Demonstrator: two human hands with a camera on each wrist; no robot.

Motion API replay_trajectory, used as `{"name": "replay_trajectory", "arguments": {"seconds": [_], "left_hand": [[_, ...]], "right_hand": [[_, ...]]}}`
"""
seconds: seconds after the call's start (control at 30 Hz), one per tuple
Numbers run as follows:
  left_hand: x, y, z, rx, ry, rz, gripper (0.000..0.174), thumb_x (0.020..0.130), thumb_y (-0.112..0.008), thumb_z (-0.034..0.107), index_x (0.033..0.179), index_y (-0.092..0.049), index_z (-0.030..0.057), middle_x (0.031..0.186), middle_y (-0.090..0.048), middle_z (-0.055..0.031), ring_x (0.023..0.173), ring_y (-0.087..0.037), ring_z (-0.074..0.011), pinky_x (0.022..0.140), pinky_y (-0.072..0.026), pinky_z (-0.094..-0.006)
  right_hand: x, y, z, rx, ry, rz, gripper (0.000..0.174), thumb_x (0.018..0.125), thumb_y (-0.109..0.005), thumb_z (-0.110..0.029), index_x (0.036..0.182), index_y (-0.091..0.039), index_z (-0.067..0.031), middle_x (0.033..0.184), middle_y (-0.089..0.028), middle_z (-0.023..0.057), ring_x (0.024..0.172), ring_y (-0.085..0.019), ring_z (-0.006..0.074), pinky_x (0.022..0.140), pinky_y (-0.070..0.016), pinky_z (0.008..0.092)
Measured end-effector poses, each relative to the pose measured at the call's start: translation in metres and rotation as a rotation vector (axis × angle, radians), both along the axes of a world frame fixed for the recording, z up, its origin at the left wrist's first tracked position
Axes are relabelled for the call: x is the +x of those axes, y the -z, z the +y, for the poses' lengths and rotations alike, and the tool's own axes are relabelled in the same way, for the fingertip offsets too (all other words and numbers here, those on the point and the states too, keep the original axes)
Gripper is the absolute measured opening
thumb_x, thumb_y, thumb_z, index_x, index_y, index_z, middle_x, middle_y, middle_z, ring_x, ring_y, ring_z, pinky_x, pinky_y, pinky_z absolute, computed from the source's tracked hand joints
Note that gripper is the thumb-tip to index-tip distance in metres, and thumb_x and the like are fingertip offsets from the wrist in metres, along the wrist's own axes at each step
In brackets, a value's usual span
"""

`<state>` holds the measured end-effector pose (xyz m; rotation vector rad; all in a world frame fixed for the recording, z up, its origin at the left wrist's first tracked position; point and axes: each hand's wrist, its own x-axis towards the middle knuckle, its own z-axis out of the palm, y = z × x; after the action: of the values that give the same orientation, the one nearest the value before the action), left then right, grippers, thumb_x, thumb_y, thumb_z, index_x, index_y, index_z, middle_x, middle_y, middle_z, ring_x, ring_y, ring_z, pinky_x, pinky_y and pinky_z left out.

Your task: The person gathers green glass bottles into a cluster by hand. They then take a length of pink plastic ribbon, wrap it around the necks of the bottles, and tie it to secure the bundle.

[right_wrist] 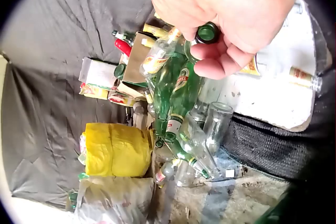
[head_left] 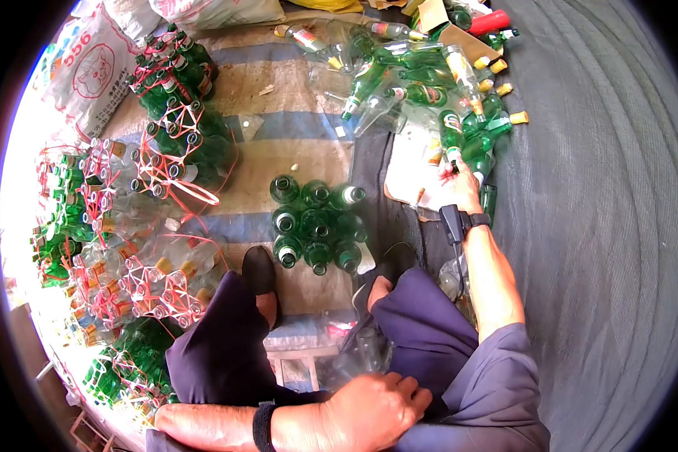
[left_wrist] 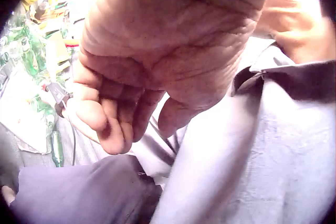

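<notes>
At the right-hand pile in the head view, my right hand (head_left: 461,188) grips the neck of a green bottle (head_left: 451,129). The right wrist view shows the fingers of that hand (right_wrist: 226,19) curled around the green mouth (right_wrist: 207,33). My left hand (head_left: 374,410) holds nothing and hangs over my lap; the left wrist view shows this hand (left_wrist: 157,61) with loosely bent fingers. Between my feet, several green bottles (head_left: 317,224) stand upright in a block. Loose green and clear bottles (head_left: 422,74) lie in the pile around the right hand.
Bundles of bottles tied with pink string (head_left: 181,162) stand on the left. White sacks (head_left: 90,71) lie at the back left. A white board (head_left: 407,169) lies under part of the pile, beside a cardboard box (head_left: 467,41). Grey netting (head_left: 595,226) covers the right side.
</notes>
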<state>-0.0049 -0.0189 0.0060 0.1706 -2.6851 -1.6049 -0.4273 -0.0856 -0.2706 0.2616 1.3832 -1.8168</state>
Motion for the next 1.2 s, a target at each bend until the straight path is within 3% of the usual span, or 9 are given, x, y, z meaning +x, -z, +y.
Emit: {"name": "replay_trajectory", "arguments": {"seconds": [0.17,0.23,0.37,0.4,0.53,0.73,0.93,1.03,1.2], "left_hand": [[-0.004,0.019,0.01,-0.117,0.057,0.092,0.018,0.089,-0.061,0.024,0.087,-0.058,0.0064,0.077,-0.061,-0.0065,0.07,-0.065,-0.0204,0.062,-0.0525,-0.0314],[-0.004,0.02,0.014,-0.079,0.002,0.119,0.02,0.088,-0.065,0.024,0.088,-0.056,0.0069,0.075,-0.058,-0.0073,0.064,-0.065,-0.0259,0.057,-0.0522,-0.0367],[-0.004,0.016,0.017,-0.131,0.01,0.14,0.021,0.088,-0.066,0.025,0.087,-0.056,0.007,0.075,-0.058,-0.0076,0.064,-0.065,-0.0253,0.055,-0.052,-0.0359],[-0.005,0.01,0.014,-0.165,0.08,0.072,0.019,0.09,-0.062,0.025,0.09,-0.06,0.0057,0.079,-0.064,-0.0075,0.071,-0.067,-0.021,0.061,-0.0531,-0.0319],[-0.005,0.018,0.023,-0.183,0.101,0.07,0.02,0.09,-0.062,0.025,0.091,-0.06,0.0052,0.078,-0.064,-0.0079,0.07,-0.068,-0.0214,0.061,-0.0532,-0.0322],[-0.007,0.023,0.029,-0.218,0.094,0.058,0.023,0.088,-0.066,0.027,0.088,-0.057,0.0065,0.078,-0.061,-0.0082,0.068,-0.067,-0.0244,0.058,-0.0528,-0.0358],[-0.011,0.027,0.031,-0.238,0.126,0.05,0.023,0.088,-0.066,0.028,0.089,-0.057,0.0064,0.079,-0.061,-0.0086,0.068,-0.067,-0.0248,0.058,-0.0529,-0.0359],[-0.012,0.027,0.031,-0.239,0.141,0.042,0.024,0.088,-0.066,0.028,0.088,-0.057,0.0066,0.079,-0.061,-0.0085,0.068,-0.067,-0.0248,0.058,-0.053,-0.0359],[-0.012,0.024,0.029,-0.231,0.138,0.031,0.018,0.087,-0.063,0.021,0.09,-0.06,0.0036,0.08,-0.065,-0.01,0.072,-0.068,-0.0232,0.061,-0.0539,-0.0336]], "right_hand": [[0.011,-0.048,0.043,0.091,-0.151,0.044,0.018,0.099,-0.062,-0.017,0.104,-0.056,-0.0013,0.078,-0.056,0.0057,0.069,-0.056,0.0164,0.066,-0.0526,0.0325],[0.017,-0.073,0.066,0.071,-0.254,0.049,0.018,0.099,-0.06,-0.016,0.106,-0.057,0.0004,0.078,-0.056,0.0052,0.069,-0.055,0.0151,0.065,-0.0519,0.032],[0.022,-0.111,0.114,0.202,-0.407,0.151,0.018,0.097,-0.063,-0.016,0.104,-0.064,0.0002,0.077,-0.058,0.0033,0.066,-0.056,0.0124,0.064,-0.0537,0.0312],[0.027,-0.122,0.124,0.204,-0.401,0.148,0.018,0.097,-0.063,-0.016,0.104,-0.064,0.0002,0.077,-0.058,0.0033,0.066,-0.056,0.0124,0.064,-0.0537,0.0312],[0.044,-0.15,0.152,0.503,-0.585,0.332,0.02,0.096,-0.062,-0.019,0.095,-0.065,0.0003,0.071,-0.058,0.0015,0.057,-0.055,0.0106,0.055,-0.0527,0.0287],[0.047,-0.117,0.183,0.861,-0.744,0.655,0.031,0.091,-0.064,-0.025,0.077,-0.062,0.0032,0.062,-0.056,0.0034,0.047,-0.055,0.0128,0.043,-0.0508,0.0287],[0.058,-0.089,0.191,1.131,-0.948,0.826,0.036,0.088,-0.063,-0.021,0.078,-0.063,0.013,0.061,-0.061,0.0179,0.046,-0.063,0.0253,0.046,-0.0543,0.0378],[0.058,-0.084,0.198,1.126,-1.0,0.927,0.031,0.086,-0.061,-0.02,0.082,-0.064,0.0106,0.068,-0.063,0.0153,0.05,-0.062,0.0223,0.046,-0.057,0.0332],[0.066,-0.081,0.205,1.08,-0.949,0.932,0.033,0.085,-0.063,-0.022,0.079,-0.063,0.0101,0.058,-0.06,0.0144,0.047,-0.063,0.0235,0.044,-0.0528,0.0359]]}}
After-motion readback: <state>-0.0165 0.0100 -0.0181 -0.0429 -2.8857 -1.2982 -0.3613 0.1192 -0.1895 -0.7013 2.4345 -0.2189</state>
